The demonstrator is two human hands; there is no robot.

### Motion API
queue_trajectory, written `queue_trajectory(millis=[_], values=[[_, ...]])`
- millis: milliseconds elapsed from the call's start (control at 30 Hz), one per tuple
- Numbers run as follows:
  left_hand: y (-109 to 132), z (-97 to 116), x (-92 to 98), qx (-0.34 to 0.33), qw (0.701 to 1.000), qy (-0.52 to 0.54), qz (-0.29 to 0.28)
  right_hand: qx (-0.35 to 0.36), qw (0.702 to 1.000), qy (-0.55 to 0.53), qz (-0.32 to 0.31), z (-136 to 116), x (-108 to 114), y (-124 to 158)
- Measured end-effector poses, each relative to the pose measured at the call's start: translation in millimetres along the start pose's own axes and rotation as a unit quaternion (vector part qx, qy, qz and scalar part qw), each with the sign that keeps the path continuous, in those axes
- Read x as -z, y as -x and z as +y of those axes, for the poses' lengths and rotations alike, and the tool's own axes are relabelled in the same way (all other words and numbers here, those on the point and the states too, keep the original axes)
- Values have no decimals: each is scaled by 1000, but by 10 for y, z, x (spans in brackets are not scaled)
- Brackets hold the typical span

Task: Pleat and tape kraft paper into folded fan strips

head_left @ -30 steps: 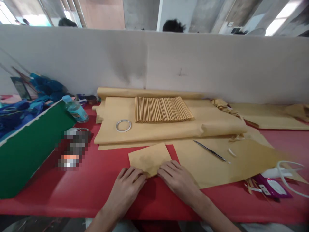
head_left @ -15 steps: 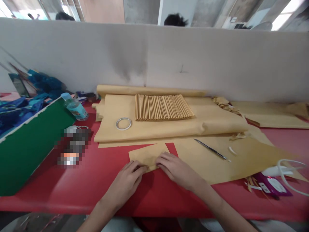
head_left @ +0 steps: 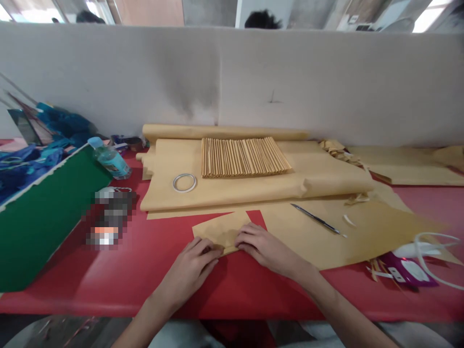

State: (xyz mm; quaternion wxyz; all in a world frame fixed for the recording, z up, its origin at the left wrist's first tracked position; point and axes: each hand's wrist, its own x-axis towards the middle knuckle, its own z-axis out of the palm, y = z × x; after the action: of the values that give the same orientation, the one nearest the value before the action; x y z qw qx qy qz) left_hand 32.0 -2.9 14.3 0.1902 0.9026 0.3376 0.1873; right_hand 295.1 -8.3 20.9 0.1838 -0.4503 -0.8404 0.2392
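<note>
Left hand [head_left: 192, 268]: my fingers lie flat and spread on the near edge of the paper piece [head_left: 222, 229] — pressing, not gripping.
Right hand [head_left: 266, 249]: fingers curled low over the same edge, pinning the fold; nothing lifted.
Paper piece: on the red tabletop [head_left: 126, 275], just in front of the big sheets [head_left: 232, 193].
Done: a first narrow fold along the near edge, as far as I can judge; a row of pleated strips [head_left: 244, 157] lies on the sheets.
Left: most of the piece is unfolded.
Nearby: tape ring [head_left: 184, 182], blade [head_left: 317, 220], bottle [head_left: 108, 158].
Writing: none I can read — the bottle's label is too small.
</note>
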Motion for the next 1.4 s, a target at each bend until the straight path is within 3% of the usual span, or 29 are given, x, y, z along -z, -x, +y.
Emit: queue_trajectory(millis=[267, 500, 767, 1067, 1400], values=[[74, 134, -79, -20, 980, -193, -37, 13, 1000, 1, 5, 15, -1, -4], [102, 202, -139, -54, 959, -277, -32, 9, 1000, 7, 10, 33, -17, 2], [128, 127, -87, -61, 963, -254, -63, 8, 1000, 3, 17, 50, -19, 37], [182, 42, -76, -62, 967, -233, -80, -9, 998, 55, 33, 260, 53, 163], [262, 26, -138, -63, 952, -298, -24, -14, 999, 30, 41, 296, 36, 168]])
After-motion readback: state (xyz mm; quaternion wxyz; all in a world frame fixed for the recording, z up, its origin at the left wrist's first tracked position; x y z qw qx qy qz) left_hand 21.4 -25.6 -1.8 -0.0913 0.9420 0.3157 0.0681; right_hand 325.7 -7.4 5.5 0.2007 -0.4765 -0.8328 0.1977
